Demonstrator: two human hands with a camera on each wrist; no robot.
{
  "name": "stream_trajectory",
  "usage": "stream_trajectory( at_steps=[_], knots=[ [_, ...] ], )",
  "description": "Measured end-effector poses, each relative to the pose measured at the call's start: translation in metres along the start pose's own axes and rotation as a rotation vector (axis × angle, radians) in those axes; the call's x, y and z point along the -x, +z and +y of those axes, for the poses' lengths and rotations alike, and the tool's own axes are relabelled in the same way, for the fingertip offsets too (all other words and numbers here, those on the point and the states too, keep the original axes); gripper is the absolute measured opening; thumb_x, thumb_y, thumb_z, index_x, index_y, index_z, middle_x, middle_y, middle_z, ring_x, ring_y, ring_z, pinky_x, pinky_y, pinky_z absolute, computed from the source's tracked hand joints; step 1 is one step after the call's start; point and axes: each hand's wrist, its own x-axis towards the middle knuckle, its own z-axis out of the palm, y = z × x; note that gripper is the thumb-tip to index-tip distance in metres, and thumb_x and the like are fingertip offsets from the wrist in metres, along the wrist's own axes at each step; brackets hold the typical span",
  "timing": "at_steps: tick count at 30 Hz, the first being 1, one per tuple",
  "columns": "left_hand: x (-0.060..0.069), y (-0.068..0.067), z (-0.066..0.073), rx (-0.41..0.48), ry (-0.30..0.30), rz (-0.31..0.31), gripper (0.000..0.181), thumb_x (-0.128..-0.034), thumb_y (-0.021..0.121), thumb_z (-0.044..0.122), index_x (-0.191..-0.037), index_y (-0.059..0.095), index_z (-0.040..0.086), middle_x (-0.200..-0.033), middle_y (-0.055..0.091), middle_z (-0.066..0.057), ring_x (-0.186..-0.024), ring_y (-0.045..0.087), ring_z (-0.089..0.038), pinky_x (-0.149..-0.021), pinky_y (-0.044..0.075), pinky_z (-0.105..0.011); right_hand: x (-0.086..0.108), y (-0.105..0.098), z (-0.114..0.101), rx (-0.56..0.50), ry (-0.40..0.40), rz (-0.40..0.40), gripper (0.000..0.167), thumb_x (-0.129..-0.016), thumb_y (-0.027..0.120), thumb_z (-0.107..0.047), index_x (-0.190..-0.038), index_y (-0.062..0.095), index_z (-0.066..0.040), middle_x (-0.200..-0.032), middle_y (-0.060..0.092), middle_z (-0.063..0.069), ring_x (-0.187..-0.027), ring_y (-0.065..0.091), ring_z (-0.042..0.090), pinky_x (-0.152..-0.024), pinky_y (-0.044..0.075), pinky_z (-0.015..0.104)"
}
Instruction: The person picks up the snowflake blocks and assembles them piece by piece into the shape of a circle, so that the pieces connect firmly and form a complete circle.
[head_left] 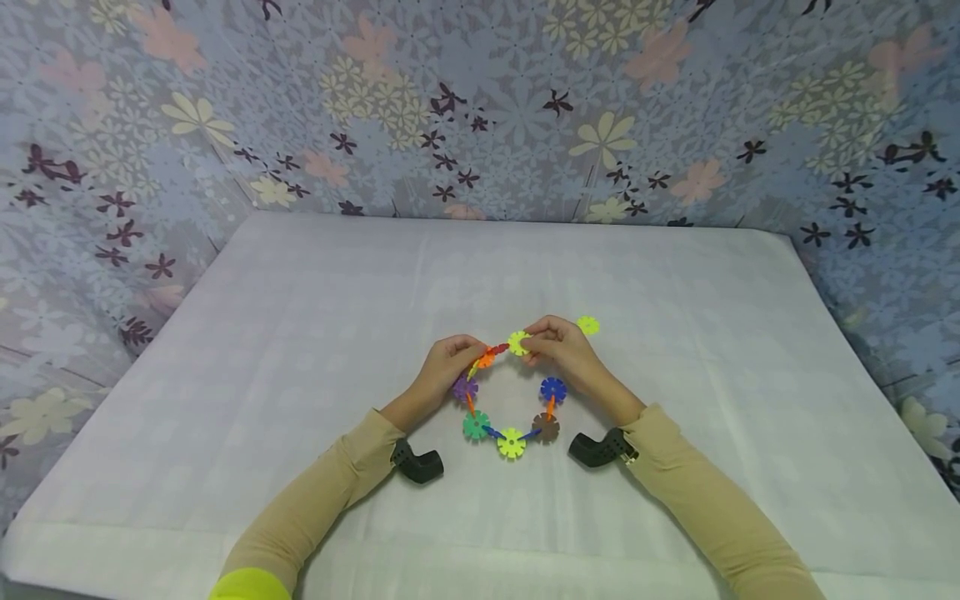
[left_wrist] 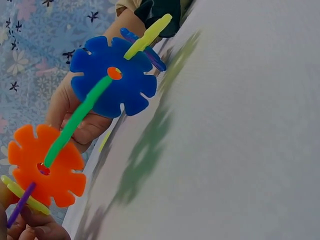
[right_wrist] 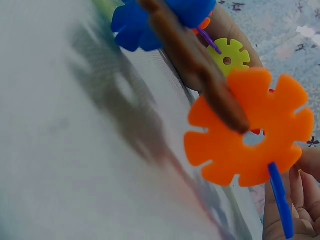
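Observation:
Notched plastic flower discs form a curved chain above the white table: a purple disc (head_left: 465, 389), a green disc (head_left: 476, 426), a yellow-green disc (head_left: 512, 443), a brown disc (head_left: 546, 428) and a blue disc (head_left: 553, 389), with edge-on discs between them. On the chain's upper left, my left hand (head_left: 442, 371) pinches it near an orange disc (head_left: 486, 358). My right hand (head_left: 568, 350) pinches a yellow disc (head_left: 517, 342) by its edge, close to a red edge-on disc (head_left: 498, 348). Whether those two are joined, I cannot tell.
A loose yellow-green disc (head_left: 588, 325) lies on the table just beyond the right hand. White cloth covers the table (head_left: 337, 283), with a floral curtain (head_left: 495, 100) behind. Black camera mounts (head_left: 418, 463) sit at both wrists.

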Motion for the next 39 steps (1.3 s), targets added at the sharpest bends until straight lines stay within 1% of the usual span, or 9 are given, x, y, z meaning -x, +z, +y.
stream_trajectory(
  at_steps=[4, 15, 25, 28, 31, 33, 34, 36, 39],
  knots=[
    [0.0, 0.0, 0.0, -0.032, -0.009, 0.001, 0.018, -0.0862, 0.058, 0.011, -0.084, 0.062, -0.006, -0.061, 0.051, 0.002, -0.052, 0.036, -0.008, -0.05, 0.031, -0.022, 0.0, 0.0, 0.0, -0.031, 0.008, -0.007, 0.009, -0.084, 0.053, 0.008, -0.093, 0.053, 0.006, -0.074, 0.061, 0.008, -0.061, 0.06, 0.016, -0.059, 0.049, 0.027],
    [0.0, -0.002, 0.001, -0.05, 0.012, -0.074, 0.022, -0.0868, 0.059, 0.011, -0.089, 0.062, -0.01, -0.064, 0.054, 0.001, -0.055, 0.039, -0.008, -0.053, 0.033, -0.022, 0.002, 0.003, 0.001, -0.055, 0.068, -0.03, 0.009, -0.084, 0.053, 0.008, -0.089, 0.056, 0.002, -0.075, 0.062, 0.007, -0.061, 0.061, 0.016, -0.059, 0.05, 0.027],
    [-0.001, -0.001, 0.0, -0.019, 0.002, -0.049, 0.017, -0.0875, 0.057, 0.009, -0.083, 0.061, -0.007, -0.065, 0.055, 0.002, -0.057, 0.042, -0.008, -0.056, 0.036, -0.021, 0.001, 0.004, 0.0, 0.007, 0.06, -0.039, 0.009, -0.085, 0.056, 0.002, -0.094, 0.058, 0.003, -0.079, 0.062, 0.007, -0.064, 0.061, 0.017, -0.061, 0.05, 0.029],
    [0.0, 0.0, 0.001, -0.015, 0.004, -0.023, 0.017, -0.0871, 0.056, 0.01, -0.08, 0.061, -0.004, -0.063, 0.053, 0.003, -0.056, 0.041, -0.008, -0.055, 0.035, -0.021, 0.001, 0.003, -0.005, 0.203, -0.013, -0.018, 0.018, -0.087, 0.058, -0.005, -0.102, 0.058, 0.004, -0.085, 0.061, 0.009, -0.066, 0.06, 0.02, -0.062, 0.049, 0.03],
    [0.0, 0.0, 0.001, -0.011, 0.0, 0.008, 0.017, -0.0866, 0.056, 0.012, -0.08, 0.061, -0.003, -0.061, 0.051, 0.003, -0.053, 0.038, -0.008, -0.052, 0.033, -0.022, 0.0, -0.004, -0.013, 0.636, -0.178, 0.058, 0.023, -0.085, 0.061, -0.01, -0.104, 0.061, 0.004, -0.091, 0.058, 0.012, -0.074, 0.057, 0.025, -0.067, 0.047, 0.033],
    [0.0, 0.0, 0.001, -0.008, -0.004, 0.026, 0.018, -0.0866, 0.056, 0.012, -0.082, 0.061, -0.005, -0.06, 0.05, 0.003, -0.053, 0.038, -0.008, -0.052, 0.033, -0.022, -0.001, -0.011, -0.02, 0.952, -0.21, 0.16, 0.025, -0.084, 0.064, -0.012, -0.103, 0.062, 0.003, -0.097, 0.056, 0.015, -0.085, 0.053, 0.029, -0.073, 0.044, 0.037],
    [0.0, 0.0, 0.001, -0.007, -0.007, 0.035, 0.018, -0.0866, 0.056, 0.012, -0.083, 0.061, -0.005, -0.059, 0.048, 0.002, -0.052, 0.037, -0.008, -0.051, 0.032, -0.022, -0.001, -0.016, -0.024, 1.077, -0.188, 0.203, 0.027, -0.083, 0.065, -0.013, -0.104, 0.061, 0.003, -0.1, 0.054, 0.019, -0.09, 0.048, 0.032, -0.074, 0.042, 0.04],
    [0.0, 0.001, 0.001, -0.008, -0.009, 0.05, 0.018, -0.0865, 0.056, 0.011, -0.085, 0.061, -0.006, -0.058, 0.047, 0.003, -0.052, 0.037, -0.007, -0.05, 0.032, -0.021, -0.001, -0.027, -0.03, 1.226, -0.05, 0.231, 0.036, -0.082, 0.065, -0.016, -0.109, 0.057, 0.006, -0.105, 0.047, 0.024, -0.097, 0.039, 0.038, -0.078, 0.037, 0.045],
    [-0.001, 0.001, 0.0, 0.008, -0.001, 0.071, 0.018, -0.0867, 0.055, 0.009, -0.086, 0.06, -0.008, -0.058, 0.046, 0.002, -0.051, 0.037, -0.007, -0.05, 0.032, -0.021, 0.0, -0.044, -0.037, 1.243, 0.176, 0.198, 0.048, -0.083, 0.063, -0.018, -0.117, 0.047, 0.011, -0.109, 0.042, 0.03, -0.1, 0.037, 0.041, -0.081, 0.035, 0.048]
  ],
)
